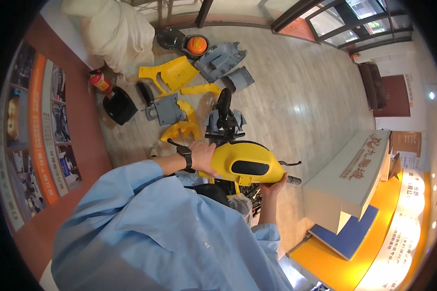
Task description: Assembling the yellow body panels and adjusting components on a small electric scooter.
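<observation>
Left fingers: I'm seeing the left hand (202,157) gripping, closing part-way over the cover's left end, thumb on the near side.
Right fingers: the right hand (273,186) is bending round the lower right corner, holding the cover; I'm losing the fingertips underneath.
Cover: here it is, the yellow cover (247,152), sitting over the handlebar between both hands, its dark window (250,168) facing up toward me.
Handlebar: the right grip (293,180) is poking out past the cover, and a lever (174,143) is showing beyond the left hand.
Front end: the wheel (224,103) is pointing away, and I'm spotting bare black metalwork behind it.
Done: I'm judging the cover to be lined up roughly at its place; whether it's being fitted or lifted off, or is fastened, I'm not able to tell.
Left: plenty is lying loose on the floor: a big yellow panel (175,73), a grey panel (221,60), smaller yellow pieces. I'm reckoning the bodywork is mostly off.
Farther out: an orange helmet (196,45) is resting past the yellow panel.
</observation>
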`<action>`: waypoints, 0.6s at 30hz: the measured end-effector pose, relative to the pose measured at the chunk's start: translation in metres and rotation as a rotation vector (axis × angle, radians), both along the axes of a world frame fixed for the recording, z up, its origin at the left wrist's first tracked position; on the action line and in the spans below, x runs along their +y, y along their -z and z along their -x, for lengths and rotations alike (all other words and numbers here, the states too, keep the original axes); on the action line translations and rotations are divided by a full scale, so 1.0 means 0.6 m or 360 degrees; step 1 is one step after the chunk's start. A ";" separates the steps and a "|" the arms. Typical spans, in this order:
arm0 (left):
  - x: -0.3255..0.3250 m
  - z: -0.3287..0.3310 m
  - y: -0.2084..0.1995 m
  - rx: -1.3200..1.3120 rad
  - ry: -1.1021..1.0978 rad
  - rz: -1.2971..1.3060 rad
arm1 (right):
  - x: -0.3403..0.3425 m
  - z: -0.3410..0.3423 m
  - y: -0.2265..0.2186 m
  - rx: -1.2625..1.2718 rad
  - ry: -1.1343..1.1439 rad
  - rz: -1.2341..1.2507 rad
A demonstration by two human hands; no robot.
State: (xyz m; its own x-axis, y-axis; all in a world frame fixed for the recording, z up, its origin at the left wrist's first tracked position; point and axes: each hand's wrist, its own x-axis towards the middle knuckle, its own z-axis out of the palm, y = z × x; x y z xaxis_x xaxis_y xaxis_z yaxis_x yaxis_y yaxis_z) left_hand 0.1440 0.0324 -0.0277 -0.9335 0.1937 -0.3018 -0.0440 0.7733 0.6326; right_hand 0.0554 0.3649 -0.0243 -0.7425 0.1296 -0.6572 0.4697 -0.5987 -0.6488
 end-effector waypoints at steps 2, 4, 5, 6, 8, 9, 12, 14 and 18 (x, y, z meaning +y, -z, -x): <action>-0.002 -0.006 -0.002 -0.0035 0.0026 -0.0019 | 0.006 -0.004 -0.002 0.0022 -0.0088 -0.0008; -0.001 -0.011 0.002 0.0092 0.0063 0.0015 | 0.018 -0.006 -0.004 0.0037 -0.0169 -0.0006; -0.001 -0.010 0.002 0.0076 0.0058 0.0008 | 0.027 -0.005 -0.006 -0.0013 -0.0242 -0.0006; -0.002 -0.009 0.002 0.0051 0.0034 -0.0027 | 0.037 -0.003 -0.008 -0.0065 -0.0312 -0.0005; -0.005 -0.005 -0.002 0.0018 0.0016 -0.0063 | 0.038 -0.002 -0.041 -0.0310 -0.0324 -0.0096; -0.007 -0.009 -0.002 -0.0005 -0.0010 -0.0096 | 0.040 0.000 -0.050 -0.0550 -0.0345 -0.0186; -0.003 -0.007 -0.007 -0.0021 -0.0044 -0.0141 | 0.100 0.001 -0.027 -0.0452 -0.0264 -0.1389; -0.004 -0.009 -0.002 -0.0044 -0.0098 -0.0134 | 0.120 0.008 -0.046 0.0030 -0.0621 -0.1934; 0.001 -0.015 -0.004 -0.0103 -0.0151 -0.0159 | 0.024 0.065 -0.142 0.1396 -0.1728 -0.2799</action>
State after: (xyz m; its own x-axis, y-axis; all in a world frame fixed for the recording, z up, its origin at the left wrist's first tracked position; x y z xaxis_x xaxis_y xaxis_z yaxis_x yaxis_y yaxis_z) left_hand 0.1533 0.0333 -0.0255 -0.9282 0.1379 -0.3456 -0.1570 0.6970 0.6997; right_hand 0.0162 0.3795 0.0612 -0.8658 -0.4979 0.0494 -0.4937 0.8342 -0.2458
